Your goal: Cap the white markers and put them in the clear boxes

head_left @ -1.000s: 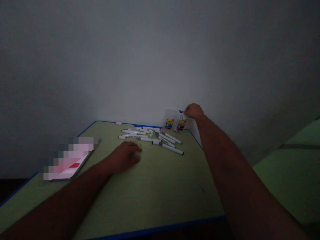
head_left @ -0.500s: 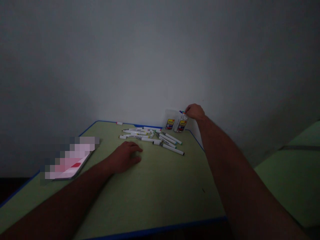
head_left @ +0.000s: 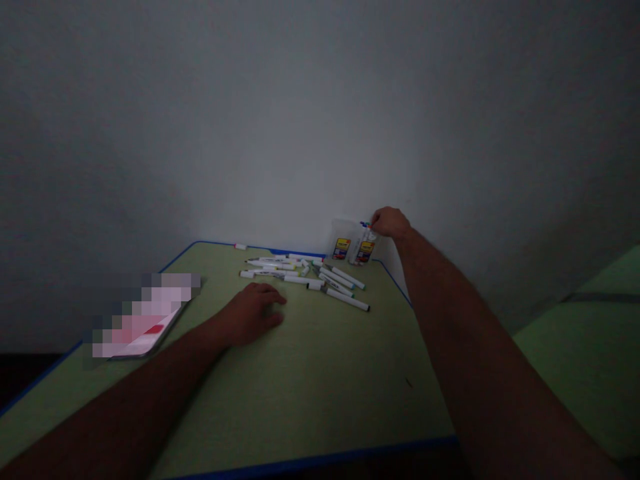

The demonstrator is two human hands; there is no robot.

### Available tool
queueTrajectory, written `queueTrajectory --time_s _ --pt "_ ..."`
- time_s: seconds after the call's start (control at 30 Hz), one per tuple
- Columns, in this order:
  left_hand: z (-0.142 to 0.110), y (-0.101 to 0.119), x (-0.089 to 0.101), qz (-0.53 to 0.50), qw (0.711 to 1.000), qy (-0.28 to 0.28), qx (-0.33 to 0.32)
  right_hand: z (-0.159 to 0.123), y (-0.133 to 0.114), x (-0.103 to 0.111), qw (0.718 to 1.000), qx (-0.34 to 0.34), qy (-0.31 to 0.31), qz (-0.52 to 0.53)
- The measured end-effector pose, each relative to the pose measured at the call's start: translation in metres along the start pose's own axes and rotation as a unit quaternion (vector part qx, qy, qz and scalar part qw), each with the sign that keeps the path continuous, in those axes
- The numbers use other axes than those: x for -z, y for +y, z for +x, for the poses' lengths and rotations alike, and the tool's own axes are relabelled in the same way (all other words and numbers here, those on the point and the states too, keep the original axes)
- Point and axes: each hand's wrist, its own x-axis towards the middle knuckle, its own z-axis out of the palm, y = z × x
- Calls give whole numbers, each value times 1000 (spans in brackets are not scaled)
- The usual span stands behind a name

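One filled tub (head_left: pixel 366 252): clear plastic, far edge of table (head_left: pixel 325 400), nr wall (head_left: pixel 300 133); markers stood in it, blue & green ends up; yellow/dk label.
Second tub (head_left: pixel 342 230): also clear, just beside filled tub, similar label.
R hand (head_left: pixel 391 222): at top of filled tub, fingers drawn in; can't tell if a marker's pinched btwn them.
L hand (head_left: pixel 253 313): low at table, nr loose markers; fingers slack & bent, thumb apart, released.
Loose markers (head_left: pixel 303 281): white barrels, scattered lying btwn L hand & tubs; some uncapped; ends incl. pink, yellow, green.
Black-ended marker (head_left: pixel 347 299): nearest of the bunch, white cap (head_left: pixel 316 287) by its tip.
Red-ended cap (head_left: pixel 241 247): apart, far edge.
Tablet-like device (head_left: pixel 145 342): L side, screen lit, mostly pixelated.
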Motion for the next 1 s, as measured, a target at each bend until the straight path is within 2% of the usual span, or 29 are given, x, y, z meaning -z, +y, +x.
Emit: queueTrajectory --time_s 0.27,0.63,1.0 --pt "0 3 2 6 1000 -9 6 3 -2 0 1000 3 -17 -14" --pt "1 2 0 3 1000 -12 6 1 -3 -2 1000 -3 1 -22" --pt "1 1 -1 8 1000 -11 11 5 0 -3 1000 -17 8 22"
